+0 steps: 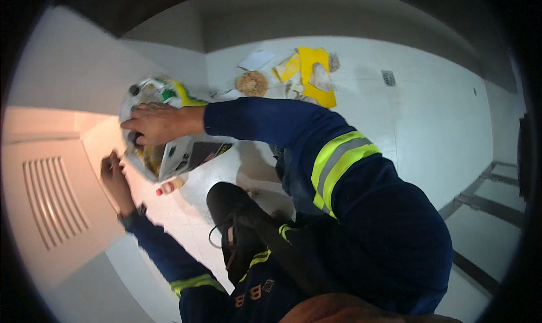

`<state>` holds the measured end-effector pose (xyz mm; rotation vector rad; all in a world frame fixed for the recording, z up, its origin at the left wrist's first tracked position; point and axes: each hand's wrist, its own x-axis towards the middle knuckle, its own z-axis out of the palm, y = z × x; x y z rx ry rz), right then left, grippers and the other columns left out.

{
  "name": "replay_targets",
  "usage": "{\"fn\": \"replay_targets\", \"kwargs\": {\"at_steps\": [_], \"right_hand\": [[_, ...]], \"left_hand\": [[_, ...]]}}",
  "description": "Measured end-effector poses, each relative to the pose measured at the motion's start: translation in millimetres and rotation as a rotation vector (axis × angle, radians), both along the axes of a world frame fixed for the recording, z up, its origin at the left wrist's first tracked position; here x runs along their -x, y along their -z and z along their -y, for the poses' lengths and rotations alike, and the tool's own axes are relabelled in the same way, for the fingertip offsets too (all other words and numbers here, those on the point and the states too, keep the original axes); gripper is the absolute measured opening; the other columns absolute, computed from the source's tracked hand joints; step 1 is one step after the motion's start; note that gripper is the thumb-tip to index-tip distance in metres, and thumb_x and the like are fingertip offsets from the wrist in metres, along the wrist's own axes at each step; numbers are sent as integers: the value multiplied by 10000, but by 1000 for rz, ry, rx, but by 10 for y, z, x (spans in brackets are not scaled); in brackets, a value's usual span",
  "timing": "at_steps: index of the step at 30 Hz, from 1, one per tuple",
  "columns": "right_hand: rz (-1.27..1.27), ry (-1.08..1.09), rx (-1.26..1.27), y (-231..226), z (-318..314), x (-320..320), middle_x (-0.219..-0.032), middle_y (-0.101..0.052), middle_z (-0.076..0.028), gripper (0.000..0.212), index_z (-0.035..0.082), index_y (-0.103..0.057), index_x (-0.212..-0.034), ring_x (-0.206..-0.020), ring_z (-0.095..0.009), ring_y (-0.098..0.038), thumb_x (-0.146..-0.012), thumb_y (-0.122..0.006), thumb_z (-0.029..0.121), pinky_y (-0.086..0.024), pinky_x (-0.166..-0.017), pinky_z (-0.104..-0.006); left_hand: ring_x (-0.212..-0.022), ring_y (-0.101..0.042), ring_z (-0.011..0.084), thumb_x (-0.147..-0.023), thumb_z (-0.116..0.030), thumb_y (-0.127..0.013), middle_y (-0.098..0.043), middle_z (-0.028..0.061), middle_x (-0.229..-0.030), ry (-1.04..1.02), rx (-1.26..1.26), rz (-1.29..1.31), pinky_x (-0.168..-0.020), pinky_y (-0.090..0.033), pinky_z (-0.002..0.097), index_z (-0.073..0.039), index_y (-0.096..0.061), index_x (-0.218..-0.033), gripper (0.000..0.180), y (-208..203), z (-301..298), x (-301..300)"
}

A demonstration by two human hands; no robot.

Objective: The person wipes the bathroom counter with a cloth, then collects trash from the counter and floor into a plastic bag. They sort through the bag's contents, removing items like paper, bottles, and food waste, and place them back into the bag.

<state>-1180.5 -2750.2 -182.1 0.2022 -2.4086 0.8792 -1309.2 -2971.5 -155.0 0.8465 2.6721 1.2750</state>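
A large white printed sack (195, 149) with green and yellow markings lies tilted at the left, its mouth toward the wall. Mixed rubbish, including dark bottle caps, shows inside the opening. My right hand (157, 123) reaches across and lies over the sack's mouth, fingers spread and touching its contents or rim; I cannot tell which. My left hand (116, 177) is beside the sack's near rim, fingers apart and slightly bent, with nothing visible in it. Below the sack, a small bottle (170, 186) with a red cap lies on the floor.
Yellow sheets (314, 69), crumpled paper (320, 77), a white sheet (256, 60) and a round tan clump (252, 84) lie on the floor ahead. A louvred panel (55, 201) stands at the left. A floor drain (388, 78) and a metal frame (490, 207) are rightward.
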Motion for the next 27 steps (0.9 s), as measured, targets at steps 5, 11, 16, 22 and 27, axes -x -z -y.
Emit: {"fn": "replay_targets", "kwargs": {"at_steps": [5, 11, 16, 22, 27], "right_hand": [[-199, 206, 46, 424, -1048, -1270, -1184, -669, -142, 427, 90, -641, -1301, -1111, -338, -605, -911, -688, 258, -476, -1019, -408], [430, 1457, 301, 2994, -2769, -3826, -1148, -684, -270, 586, 9, -661, -1234, -1096, -394, -658, -784, -799, 357, -543, -932, -485], [638, 1417, 142, 3424, -2328, -4147, -1297, -587, -301, 722, 56, -573, -1378, -1221, -444, -565, -793, -785, 423, -476, -1044, -479], [614, 871, 59, 3004, -1836, -3689, -1410, -531, -245, 753, 133, -519, -1455, -1266, -452, -531, -792, -796, 360, -435, -1089, -505], [900, 707, 10, 3075, -1592, -3614, -1330, -585, -243, 614, 153, -587, -1371, -1191, -433, -591, -785, -760, 206, -494, -1007, -495]], "left_hand": [[-856, -568, 145, -1030, -274, -601, -628, 42, -950, -136, -118, -197, -763, -453, 289, -12, -650, -1103, 277, -201, 409, -816], [-874, -582, 227, -995, -232, -603, -643, 145, -993, 257, -165, -238, -847, -473, 343, 46, -619, -1082, 291, -58, -26, -1710], [-813, -603, 229, -873, -82, -656, -683, 131, -1016, 504, 83, 56, -746, -473, 340, 1, -661, -1067, 211, 180, -564, -1992], [-824, -622, 223, -845, -56, -695, -696, 108, -1007, 546, 143, 134, -727, -473, 337, -36, -682, -1067, 224, 300, -770, -1989], [-857, -641, 237, -856, -64, -713, -696, 124, -1042, 536, 163, 201, -748, -487, 342, -17, -685, -1113, 263, 441, -811, -1998]]}}
